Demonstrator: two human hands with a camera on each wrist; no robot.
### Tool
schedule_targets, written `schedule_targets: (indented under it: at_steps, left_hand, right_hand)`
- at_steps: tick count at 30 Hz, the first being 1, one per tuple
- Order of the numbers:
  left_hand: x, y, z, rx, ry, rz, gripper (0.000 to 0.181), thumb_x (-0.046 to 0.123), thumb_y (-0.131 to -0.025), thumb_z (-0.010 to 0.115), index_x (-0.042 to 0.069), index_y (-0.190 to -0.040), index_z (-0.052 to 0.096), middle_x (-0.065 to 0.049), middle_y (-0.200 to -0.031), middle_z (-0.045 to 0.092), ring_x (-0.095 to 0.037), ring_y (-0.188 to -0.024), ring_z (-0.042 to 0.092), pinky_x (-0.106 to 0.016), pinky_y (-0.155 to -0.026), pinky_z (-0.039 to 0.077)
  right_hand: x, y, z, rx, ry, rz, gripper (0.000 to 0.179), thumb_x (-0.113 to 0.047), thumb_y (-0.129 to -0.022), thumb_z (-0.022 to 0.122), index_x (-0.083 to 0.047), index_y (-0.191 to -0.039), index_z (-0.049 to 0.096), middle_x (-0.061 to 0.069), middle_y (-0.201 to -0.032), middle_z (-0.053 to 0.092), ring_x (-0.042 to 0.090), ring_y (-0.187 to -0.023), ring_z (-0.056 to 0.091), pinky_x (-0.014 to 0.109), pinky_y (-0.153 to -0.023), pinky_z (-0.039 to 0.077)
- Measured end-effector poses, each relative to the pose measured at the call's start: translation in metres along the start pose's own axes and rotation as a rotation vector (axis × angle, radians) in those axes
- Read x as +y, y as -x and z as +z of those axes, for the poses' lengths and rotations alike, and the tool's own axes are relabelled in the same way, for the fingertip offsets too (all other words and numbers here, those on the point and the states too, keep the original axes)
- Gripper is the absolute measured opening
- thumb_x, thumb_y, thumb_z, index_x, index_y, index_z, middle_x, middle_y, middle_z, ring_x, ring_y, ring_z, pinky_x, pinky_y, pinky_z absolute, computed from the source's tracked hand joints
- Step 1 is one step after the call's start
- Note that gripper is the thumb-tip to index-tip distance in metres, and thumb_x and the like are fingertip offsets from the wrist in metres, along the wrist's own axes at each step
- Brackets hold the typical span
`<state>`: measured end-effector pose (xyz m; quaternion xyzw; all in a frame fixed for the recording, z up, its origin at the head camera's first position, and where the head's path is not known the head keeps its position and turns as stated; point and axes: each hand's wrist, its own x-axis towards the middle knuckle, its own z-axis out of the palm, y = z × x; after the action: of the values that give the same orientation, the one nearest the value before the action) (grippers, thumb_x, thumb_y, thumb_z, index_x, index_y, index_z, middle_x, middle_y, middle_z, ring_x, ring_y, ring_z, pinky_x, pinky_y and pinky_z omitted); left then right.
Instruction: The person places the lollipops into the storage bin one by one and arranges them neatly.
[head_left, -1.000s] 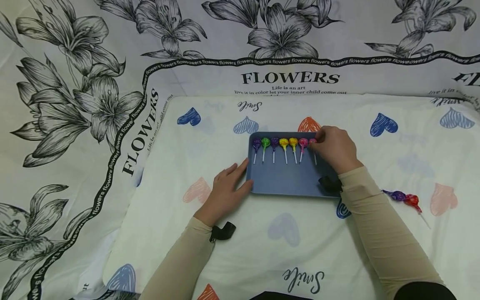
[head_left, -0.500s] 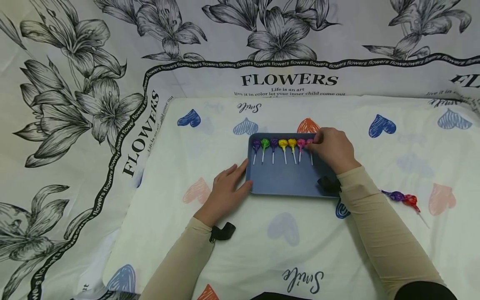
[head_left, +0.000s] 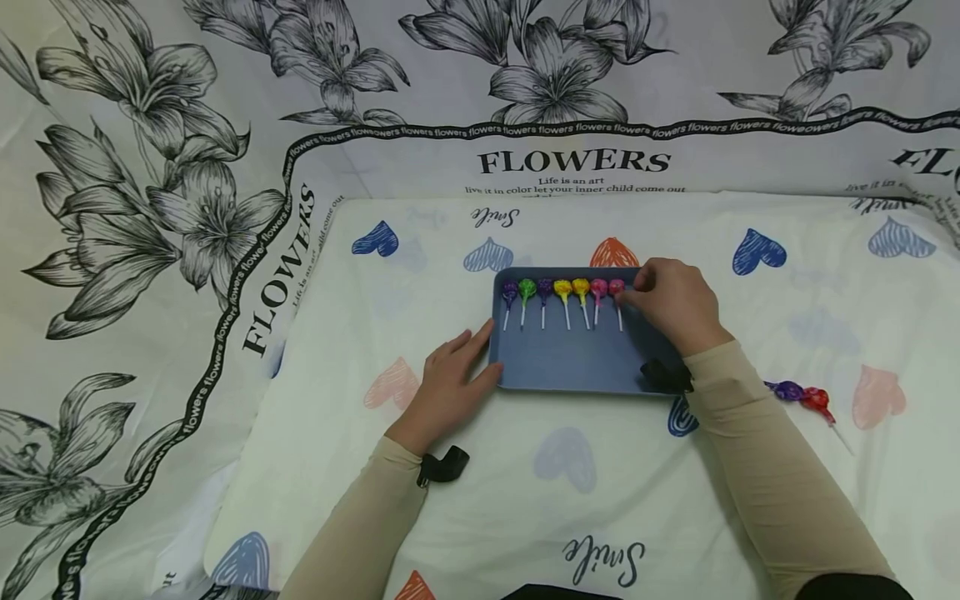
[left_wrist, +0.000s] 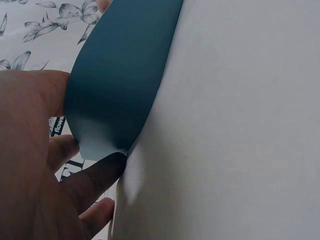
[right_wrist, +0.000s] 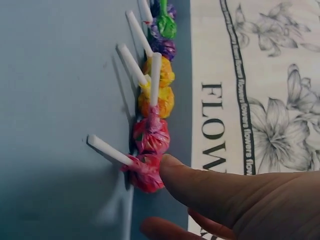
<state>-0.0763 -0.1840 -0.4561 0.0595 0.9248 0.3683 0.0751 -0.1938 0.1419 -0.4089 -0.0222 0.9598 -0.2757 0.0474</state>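
Note:
A blue-grey tray holds a row of wrapped lollipops along its far side, heads away from me and sticks towards me. From the left come purple, green, purple, two yellow, then pink ones. My right hand is at the right end of the row. Its thumb tip meets the head of the last pink lollipop in the right wrist view, while the other fingers are spread away from it. My left hand rests against the tray's left edge, fingers extended, touching its wall.
Right of the tray, beside my right forearm, a purple lollipop and a red lollipop lie on the heart-printed cloth. A cloth printed with flowers spreads beyond and to the left.
The last pink lollipop has shifted left, close to its neighbour. My right hand's thumb and fingers have since eased off it slightly to the right. My left hand has stayed at the tray.

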Motion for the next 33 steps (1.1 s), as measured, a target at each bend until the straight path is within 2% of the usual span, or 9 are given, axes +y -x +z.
schedule_targets:
  at_steps: [8,19,24,33]
  left_hand:
    - [-0.002,0.000,0.001,0.011,-0.001,0.002,0.066,0.051,-0.106,0.052,0.042,-0.166,0.027,0.003,-0.166,0.041,-0.024,-0.159,0.025,-0.054,-0.127,0.010]
    - [0.000,-0.001,0.001,0.008,-0.002,0.004,0.067,0.051,-0.106,0.053,0.042,-0.166,0.026,0.003,-0.166,0.041,-0.023,-0.159,0.025,-0.054,-0.127,0.010]
    - [0.001,-0.001,0.001,0.015,-0.001,0.004,0.066,0.050,-0.106,0.053,0.041,-0.166,0.028,0.004,-0.166,0.042,-0.024,-0.158,0.026,-0.053,-0.127,0.010]
    - [0.002,-0.001,0.001,0.009,-0.002,-0.002,0.067,0.050,-0.105,0.054,0.040,-0.166,0.028,0.001,-0.166,0.042,-0.026,-0.158,0.026,-0.055,-0.127,0.010]
  right_hand:
    - [0.008,0.008,-0.008,0.032,-0.011,0.002,0.034,-0.032,-0.095,0.079,-0.001,-0.103,0.070,0.023,-0.104,0.073,0.036,-0.088,0.064,0.047,-0.069,0.053]
    - [0.017,0.018,-0.021,0.003,-0.003,0.032,0.046,-0.036,-0.097,0.075,0.003,-0.121,0.069,0.028,-0.119,0.070,0.043,-0.103,0.065,0.056,-0.080,0.054]
    - [0.019,0.024,-0.025,0.024,0.010,0.031,0.045,-0.035,-0.098,0.073,0.003,-0.121,0.070,0.027,-0.118,0.070,0.042,-0.103,0.064,0.055,-0.078,0.054]
    - [0.024,0.036,-0.030,0.072,0.026,0.027,0.042,-0.035,-0.097,0.073,0.002,-0.117,0.073,0.025,-0.115,0.072,0.040,-0.097,0.066,0.050,-0.068,0.054]
